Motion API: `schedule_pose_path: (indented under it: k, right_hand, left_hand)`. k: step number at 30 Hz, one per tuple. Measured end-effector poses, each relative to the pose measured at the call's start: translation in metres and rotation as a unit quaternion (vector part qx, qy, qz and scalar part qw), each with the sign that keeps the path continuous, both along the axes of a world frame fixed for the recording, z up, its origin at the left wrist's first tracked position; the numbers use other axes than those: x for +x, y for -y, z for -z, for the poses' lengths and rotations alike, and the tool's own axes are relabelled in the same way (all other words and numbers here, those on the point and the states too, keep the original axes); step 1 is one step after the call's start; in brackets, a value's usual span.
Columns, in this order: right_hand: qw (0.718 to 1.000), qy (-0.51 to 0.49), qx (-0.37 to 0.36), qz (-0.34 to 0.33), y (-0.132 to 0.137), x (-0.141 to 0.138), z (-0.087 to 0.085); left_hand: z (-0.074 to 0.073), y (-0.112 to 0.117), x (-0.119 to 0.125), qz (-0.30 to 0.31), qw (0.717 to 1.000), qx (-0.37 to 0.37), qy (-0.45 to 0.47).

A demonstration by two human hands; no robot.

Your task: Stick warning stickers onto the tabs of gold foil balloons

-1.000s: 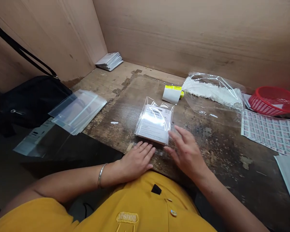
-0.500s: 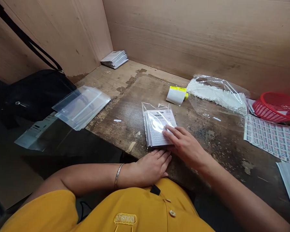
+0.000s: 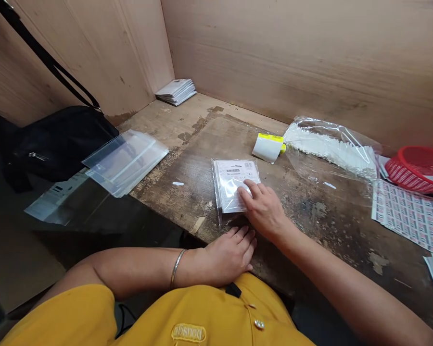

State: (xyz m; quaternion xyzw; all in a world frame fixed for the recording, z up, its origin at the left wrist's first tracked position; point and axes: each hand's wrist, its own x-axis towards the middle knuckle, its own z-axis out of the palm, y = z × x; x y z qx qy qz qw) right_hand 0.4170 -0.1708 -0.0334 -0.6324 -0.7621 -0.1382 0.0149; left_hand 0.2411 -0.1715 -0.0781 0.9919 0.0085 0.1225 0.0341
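Observation:
A white printed card in a clear plastic sleeve (image 3: 234, 179) lies near the front edge of the table, on top of other sleeved cards whose edges show at its left. My right hand (image 3: 265, 209) rests on the card's lower right part, fingers bent and laid on the plastic rather than around it. A strip of clear film sticks out below the card, toward me. My left hand (image 3: 231, 254) lies flat, palm down, at the table edge just below the cards, with nothing in it. Its fingertips are close to the film; whether they touch it I cannot tell.
Clear plastic sleeves (image 3: 126, 161) hang over the left table edge by a black bag (image 3: 61, 144). A card stack (image 3: 176, 91) stands in the back corner. At right are a yellow-and-white label roll (image 3: 269, 148), a bag of white pieces (image 3: 328, 149), a sticker sheet (image 3: 407, 216) and a red basket (image 3: 414, 168).
The top card has shifted away from me. The loose film above its top edge is gone from there, and film shows below it. My right hand's fingers are more bent; my left hand stays put.

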Motion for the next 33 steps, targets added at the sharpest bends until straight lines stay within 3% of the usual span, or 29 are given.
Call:
schedule_pose_path:
  k: [4, 7, 10, 16, 23, 28, 31, 33]
  right_hand:
    - [0.997, -0.066, -0.025, 0.003, 0.013, 0.001, -0.009]
    - [0.993, -0.094, -0.03, -0.071, 0.026, 0.004, -0.012]
    - [0.99, -0.089, 0.002, -0.112, 0.026, 0.008, -0.005]
    - [0.997, -0.043, 0.045, -0.055, 0.005, 0.0, 0.0]
    - [0.998, -0.024, 0.059, 0.002, -0.001, -0.009, 0.003]
    - [0.994, -0.075, 0.059, -0.045, 0.0, -0.018, 0.01]
    - [0.99, -0.135, -0.014, -0.025, 0.009, -0.005, 0.0]
    - [0.977, -0.202, -0.073, 0.001, 0.019, 0.017, -0.008]
  left_hand:
    - [-0.002, -0.003, 0.001, 0.004, 0.999, -0.037, 0.011]
    - [-0.003, -0.004, 0.002, -0.065, 0.994, -0.085, -0.006]
    - [-0.004, -0.004, 0.002, -0.116, 0.989, -0.084, -0.023]
    - [-0.009, -0.005, 0.003, -0.09, 0.994, -0.051, -0.047]
    - [-0.01, -0.008, 0.005, -0.097, 0.993, -0.061, -0.039]
    - [-0.015, -0.007, 0.006, -0.062, 0.994, -0.081, -0.041]
    - [-0.034, -0.02, -0.004, -0.044, 0.986, -0.16, -0.031]
    - [-0.05, -0.042, -0.015, -0.009, 0.954, -0.298, -0.027]
